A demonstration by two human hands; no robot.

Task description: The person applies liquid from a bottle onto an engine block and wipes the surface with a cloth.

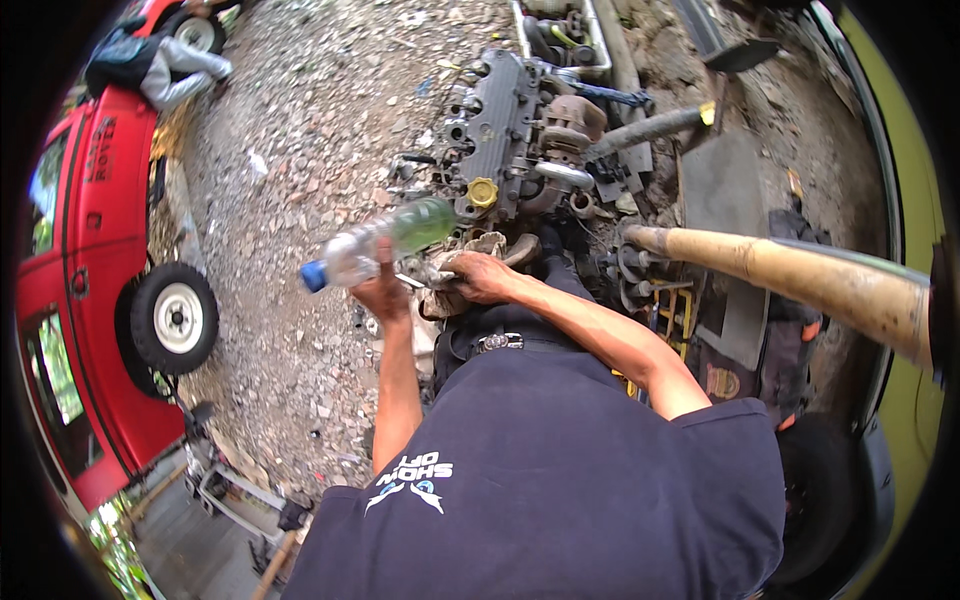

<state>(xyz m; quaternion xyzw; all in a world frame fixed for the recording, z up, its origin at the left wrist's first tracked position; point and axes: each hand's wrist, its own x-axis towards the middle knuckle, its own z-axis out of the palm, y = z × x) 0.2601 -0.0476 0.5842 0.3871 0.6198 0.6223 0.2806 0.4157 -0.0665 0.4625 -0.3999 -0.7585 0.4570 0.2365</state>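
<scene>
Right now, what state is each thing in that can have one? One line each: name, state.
Plastic bottle: capped, tilted
Left hand: closed around the bottle
Right hand: curled beside a beige cloth, grip unclear
Yellow cap: seated on the engine
Engine: in the open, no bonnet over it
Belt buckle: fastened
Wheel: mounted on the red vehicle

Two hands (383, 297) (482, 277), one bottle (405, 231) and one yellow cap (482, 192) show.

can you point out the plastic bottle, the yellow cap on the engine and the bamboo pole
Plastic bottle (412, 228): head view, on the side of its body, near the middle.
Yellow cap (482, 192): head view, on its top face.
Bamboo pole (782, 263): head view, about midway along its visible length.
</scene>
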